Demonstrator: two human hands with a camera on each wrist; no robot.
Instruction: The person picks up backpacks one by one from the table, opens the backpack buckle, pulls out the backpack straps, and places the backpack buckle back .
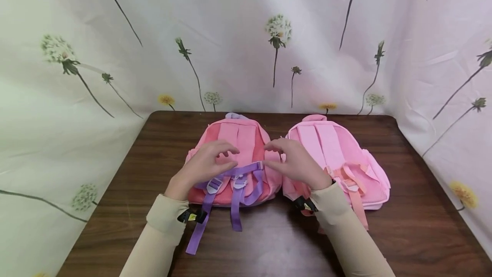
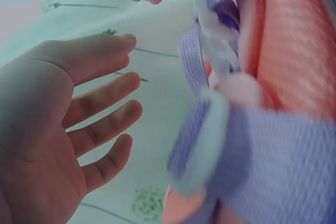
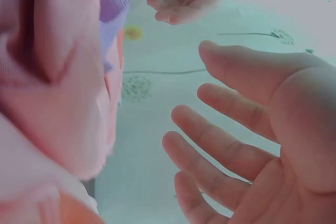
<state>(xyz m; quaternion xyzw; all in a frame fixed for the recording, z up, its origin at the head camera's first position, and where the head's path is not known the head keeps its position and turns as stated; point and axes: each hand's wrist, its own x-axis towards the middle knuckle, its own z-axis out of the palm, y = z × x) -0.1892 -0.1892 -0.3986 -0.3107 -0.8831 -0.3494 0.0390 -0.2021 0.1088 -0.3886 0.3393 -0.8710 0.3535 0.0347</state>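
Head view: the purple-strapped backpack [image 1: 247,140] lies left of centre, back panel up, its long axis running up the frame, with the lavender top loop [image 1: 235,116] pointing at the upper edge and purple straps [image 1: 237,206] trailing toward the lower left. Your left hand [image 1: 205,161] hovers over its left side, fingers spread and softly bent, holding nothing. Your right hand [image 1: 296,161] is equally wide and free, partly covering the all-pink backpack [image 1: 355,153] just beside, right of centre on the brown table [image 1: 127,195].
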